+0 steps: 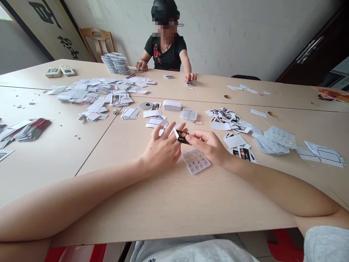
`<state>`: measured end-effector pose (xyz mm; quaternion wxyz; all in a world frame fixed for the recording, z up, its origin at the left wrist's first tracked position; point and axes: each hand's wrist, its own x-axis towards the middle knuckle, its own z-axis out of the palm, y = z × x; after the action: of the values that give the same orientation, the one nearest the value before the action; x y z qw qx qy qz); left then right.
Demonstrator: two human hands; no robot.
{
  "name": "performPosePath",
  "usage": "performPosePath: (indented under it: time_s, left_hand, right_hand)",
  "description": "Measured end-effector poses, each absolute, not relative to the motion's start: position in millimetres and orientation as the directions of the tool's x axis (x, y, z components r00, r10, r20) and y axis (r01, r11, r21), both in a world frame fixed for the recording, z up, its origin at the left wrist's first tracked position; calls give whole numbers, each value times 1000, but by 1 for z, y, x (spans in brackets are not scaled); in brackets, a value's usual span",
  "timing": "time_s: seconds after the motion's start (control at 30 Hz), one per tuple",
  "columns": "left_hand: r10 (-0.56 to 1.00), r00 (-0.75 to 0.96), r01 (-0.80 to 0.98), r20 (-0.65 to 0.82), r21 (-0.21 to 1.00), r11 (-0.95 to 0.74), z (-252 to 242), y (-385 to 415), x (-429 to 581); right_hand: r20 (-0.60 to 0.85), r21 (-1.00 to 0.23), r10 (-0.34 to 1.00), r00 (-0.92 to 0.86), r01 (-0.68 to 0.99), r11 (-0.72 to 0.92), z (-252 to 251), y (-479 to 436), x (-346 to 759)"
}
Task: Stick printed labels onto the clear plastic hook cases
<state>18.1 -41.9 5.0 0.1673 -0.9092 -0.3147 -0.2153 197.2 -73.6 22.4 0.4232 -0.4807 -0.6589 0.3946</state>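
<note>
Along the near edge of the desk (174,214), two bare forearms reaching in from the bottom corners, the left hand (161,150) and right hand (206,146) close together but not touching each other. Between them, a small black printed card (182,137), pinched at one end by the right thumb and forefinger, perhaps raised off the desk for easier handling; a white strip at its other end, right by the left fingertips, though any grip by those fingers hard to make out. Just below, beside the right wrist, a clear blister tray (195,161) with rows of small gold-coloured pieces, probably set there to stay within easy reach, the pieces themselves too small to identify. To the right, loose printed cards (241,151), then a heap of clear trays (275,140) and white cut sheets (324,154) near the right edge. Ahead, a white card stack (172,105) and a grey disc (145,105); farther left, scattered white cards (103,94), seemingly spread for sorting. At the far edge, tall stacks of trays (116,63) and two remote controls (60,71), and a co-worker (166,51) with both hands on the desk, one at a small tray (191,83). Grey clothing (325,243) cut off by the bottom of the view.
</note>
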Motion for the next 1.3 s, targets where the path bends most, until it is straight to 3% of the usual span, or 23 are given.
performPosePath:
  time_s: [0.13,0.23,0.33,0.4,0.6,0.77,1.03,1.2,1.3]
  left_hand:
    - [478,720,641,503,-218,-736,7,-46,18]
    - [498,728,641,471,-210,-738,11,-50,17]
    - [584,728,647,359,-80,-758,12,-56,20]
    - [642,718,661,270,26,-750,12,-59,25]
    - [670,729,645,139,189,-741,8,-60,36]
    - [620,748,581,236,219,-784,5,-57,32]
    - [479,789,509,384,27,-860,3,-53,32]
    - [467,774,510,427,17,-860,4,-53,30]
    - [528,697,535,486,138,-833,14,-56,32]
  right_hand:
    - [214,-907,970,-114,347,240,23,-73,195]
    - [328,-858,939,-103,383,341,31,-71,207]
    - [463,-791,886,-38,433,432,44,-71,224]
    - [477,-783,879,-3,453,426,48,-73,235]
    - [320,-846,946,-43,437,306,16,-88,254]
    - [151,-886,983,-105,427,182,-2,-97,247]
    - [-10,-887,988,-153,458,62,4,-101,239]
    - [35,-835,992,-124,541,98,1,-103,236]
    - [121,-786,989,-85,600,148,1,-105,232]
